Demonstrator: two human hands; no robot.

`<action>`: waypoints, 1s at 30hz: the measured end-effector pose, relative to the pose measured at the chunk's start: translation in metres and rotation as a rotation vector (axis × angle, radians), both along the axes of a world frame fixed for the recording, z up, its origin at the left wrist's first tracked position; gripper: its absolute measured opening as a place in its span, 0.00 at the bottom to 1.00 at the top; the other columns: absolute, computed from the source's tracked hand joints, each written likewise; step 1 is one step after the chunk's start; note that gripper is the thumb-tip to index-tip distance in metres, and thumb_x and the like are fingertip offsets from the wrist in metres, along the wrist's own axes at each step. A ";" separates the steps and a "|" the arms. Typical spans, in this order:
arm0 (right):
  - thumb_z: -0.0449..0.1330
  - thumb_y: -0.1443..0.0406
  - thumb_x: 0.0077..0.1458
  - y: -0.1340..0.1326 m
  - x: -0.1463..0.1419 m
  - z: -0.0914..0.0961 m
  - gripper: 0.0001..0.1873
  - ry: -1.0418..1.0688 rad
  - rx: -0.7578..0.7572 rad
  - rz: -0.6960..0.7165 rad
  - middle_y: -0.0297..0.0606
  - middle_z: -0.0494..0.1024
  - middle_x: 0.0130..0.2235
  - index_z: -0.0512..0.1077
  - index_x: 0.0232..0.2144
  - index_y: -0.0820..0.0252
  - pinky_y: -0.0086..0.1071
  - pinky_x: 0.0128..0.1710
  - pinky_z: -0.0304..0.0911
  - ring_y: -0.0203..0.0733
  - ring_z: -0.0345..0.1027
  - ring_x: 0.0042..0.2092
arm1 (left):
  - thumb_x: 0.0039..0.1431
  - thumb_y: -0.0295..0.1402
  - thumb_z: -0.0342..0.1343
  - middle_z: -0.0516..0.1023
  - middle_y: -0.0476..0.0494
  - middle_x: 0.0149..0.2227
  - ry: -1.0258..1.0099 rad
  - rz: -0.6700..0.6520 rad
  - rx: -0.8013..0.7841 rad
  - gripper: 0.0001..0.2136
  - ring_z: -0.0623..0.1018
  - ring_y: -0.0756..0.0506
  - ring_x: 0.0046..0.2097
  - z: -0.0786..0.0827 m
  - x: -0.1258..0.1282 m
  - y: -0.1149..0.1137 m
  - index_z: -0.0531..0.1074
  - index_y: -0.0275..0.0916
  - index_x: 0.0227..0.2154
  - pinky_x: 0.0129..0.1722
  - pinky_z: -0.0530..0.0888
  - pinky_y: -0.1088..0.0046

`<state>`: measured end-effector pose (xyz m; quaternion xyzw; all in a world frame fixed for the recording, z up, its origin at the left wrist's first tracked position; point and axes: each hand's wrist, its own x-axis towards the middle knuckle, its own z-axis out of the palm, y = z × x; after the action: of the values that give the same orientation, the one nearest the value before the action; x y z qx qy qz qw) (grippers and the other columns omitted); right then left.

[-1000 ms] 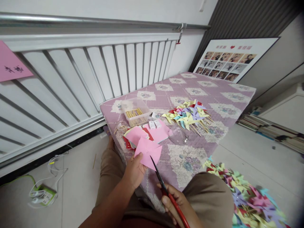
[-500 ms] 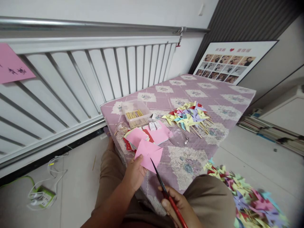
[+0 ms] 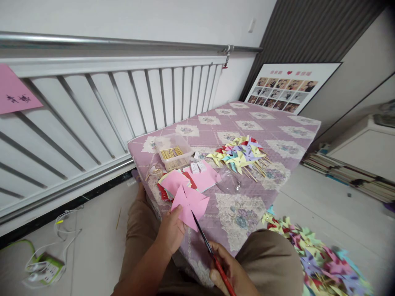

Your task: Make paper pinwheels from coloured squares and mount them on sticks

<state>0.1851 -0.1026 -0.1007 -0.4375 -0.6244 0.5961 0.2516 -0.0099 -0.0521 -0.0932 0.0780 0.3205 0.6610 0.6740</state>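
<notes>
My left hand [image 3: 173,230] pinches a square of pink paper [image 3: 197,202] by its near left edge, thumb on top. Slits run into the square from its edges, and small dark dots mark its middle. In my right hand [image 3: 230,265] is a pair of scissors [image 3: 218,267] with red handles and dark blades. The blades look closed together, their tip by the middle of the square at a cut edge. Just beyond lies a stack of coloured paper squares [image 3: 174,183], pink on top with red below.
On the flowered tablecloth [image 3: 240,213] stand a clear plastic box of sticks [image 3: 173,154], small white boxes [image 3: 198,166], a round clear container [image 3: 228,183] and a pile of paper pinwheels [image 3: 242,154]. More pinwheels [image 3: 321,259] lie low on the right. A power strip [image 3: 49,269] rests on the floor.
The view has shifted slightly. A slit at the far side of the pink square now gapes more visibly. Both hands keep their holds on the paper and the scissors.
</notes>
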 end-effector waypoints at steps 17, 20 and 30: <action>0.52 0.61 0.54 0.085 0.060 -0.012 0.21 -0.775 0.676 -0.296 0.47 0.80 0.32 0.70 0.48 0.66 0.37 0.34 0.68 0.50 0.75 0.34 | 0.53 0.28 0.61 0.80 0.42 0.45 0.011 0.032 -0.151 0.17 0.80 0.45 0.43 -0.022 0.003 -0.001 0.71 0.38 0.47 0.38 0.76 0.72; 0.52 0.63 0.56 0.100 0.058 -0.012 0.21 -0.837 0.761 -0.265 0.51 0.80 0.38 0.70 0.50 0.67 0.38 0.39 0.68 0.51 0.74 0.40 | 0.51 0.28 0.63 0.81 0.41 0.42 0.022 0.020 -0.188 0.15 0.80 0.44 0.42 -0.032 0.009 -0.003 0.72 0.36 0.44 0.37 0.76 0.71; 0.54 0.67 0.57 0.121 0.053 -0.032 0.22 -0.983 0.812 -0.256 0.49 0.78 0.43 0.67 0.55 0.64 0.42 0.47 0.66 0.51 0.72 0.45 | 0.52 0.27 0.62 0.81 0.41 0.43 0.014 -0.028 -0.173 0.16 0.80 0.44 0.44 -0.038 0.009 0.002 0.73 0.37 0.45 0.42 0.76 0.70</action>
<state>0.2376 0.0183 -0.1329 -0.6003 -0.7854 0.0083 0.1510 -0.0012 -0.0499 -0.1311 0.0287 0.3800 0.6207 0.6852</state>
